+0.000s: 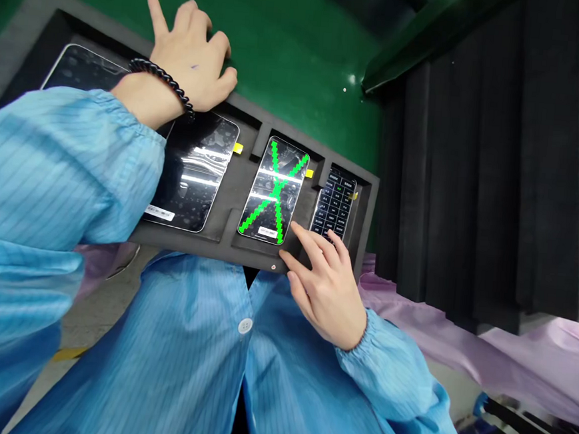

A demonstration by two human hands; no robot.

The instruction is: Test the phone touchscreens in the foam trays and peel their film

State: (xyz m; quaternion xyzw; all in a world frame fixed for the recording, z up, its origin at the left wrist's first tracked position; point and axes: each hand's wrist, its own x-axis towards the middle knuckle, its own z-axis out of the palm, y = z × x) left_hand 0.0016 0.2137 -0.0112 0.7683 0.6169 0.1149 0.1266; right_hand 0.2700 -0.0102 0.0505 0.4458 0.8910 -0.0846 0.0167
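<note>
A dark foam tray (217, 245) holds several phones side by side in slots. My left hand (191, 59) rests on the tray's far edge, fingers spread, a black bead bracelet on the wrist. My right hand (327, 283) lies at the tray's near edge, its index finger touching the lower right corner of a phone (274, 189) whose screen shows a green X pattern. To its right a phone (334, 204) displays a grid of keys. A dark-screened phone (195, 173) lies to the left, and another phone (78, 66) at the far left is partly hidden by my sleeve.
A green surface (292, 50) lies beyond the tray. A tall black foam rack (484, 159) with vertical slots stands at the right. Pink sheeting (460, 337) spreads under it. Small yellow tabs (237, 148) sit by the phones' corners.
</note>
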